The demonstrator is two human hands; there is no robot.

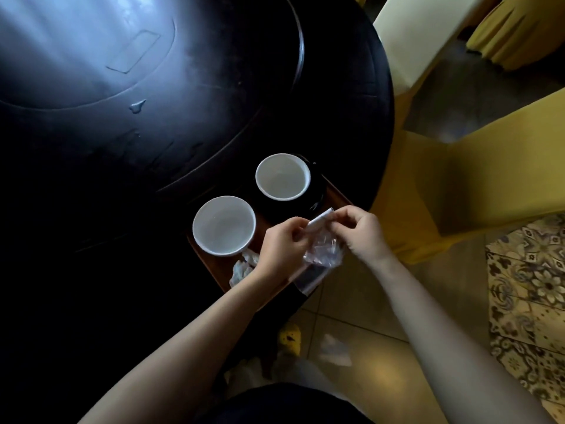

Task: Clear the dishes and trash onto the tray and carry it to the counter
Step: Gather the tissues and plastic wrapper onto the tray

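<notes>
A brown tray [334, 191] sits at the near right edge of the dark round table [122, 148]. On it stand two white bowls: one [224, 225] at the left, another [282, 176] farther back on a black plate [316, 194]. Crumpled tissue [243, 267] lies on the tray's near end. Above the tray's right side, my left hand [282, 244] and my right hand [359, 232] both pinch a clear plastic wrapper [321, 255] by its top edge; it hangs down between them.
A raised turntable [301, 53] fills the table's middle. Yellow-covered chairs [489, 166] stand close on the right. Scraps of tissue and plastic [334, 350] lie on the tiled floor below the table edge, beside a patterned floor section [529, 289].
</notes>
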